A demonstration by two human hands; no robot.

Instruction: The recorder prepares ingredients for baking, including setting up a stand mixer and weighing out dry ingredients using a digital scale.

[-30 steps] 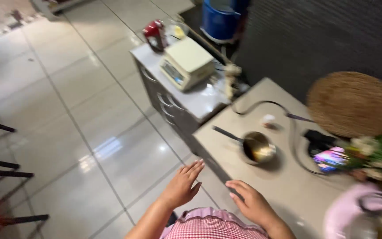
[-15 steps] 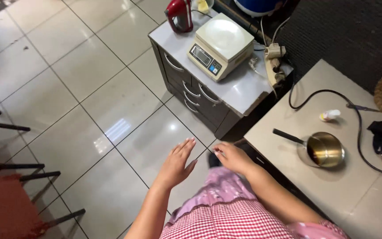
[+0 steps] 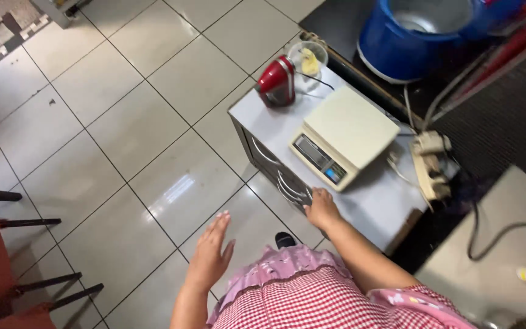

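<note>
We have moved in on the low grey metal drawer cabinet (image 3: 369,201): half a second ago our right hand (image 3: 321,209) hung over the floor tiles, and now it rests on the cabinet's front top edge, just above the curved drawer handles (image 3: 287,186). The fingers curl over the edge; whether they actually clamp a handle we cannot tell, as the hand hides that part. Our left hand (image 3: 210,256) stays open and empty, fingers spread above the glossy tile floor (image 3: 111,140). The cabinet's long axis runs from upper left to lower right, its drawer fronts facing lower left, towards us. The cream digital scale (image 3: 343,141) stands on top, just beside our right hand.
</note>
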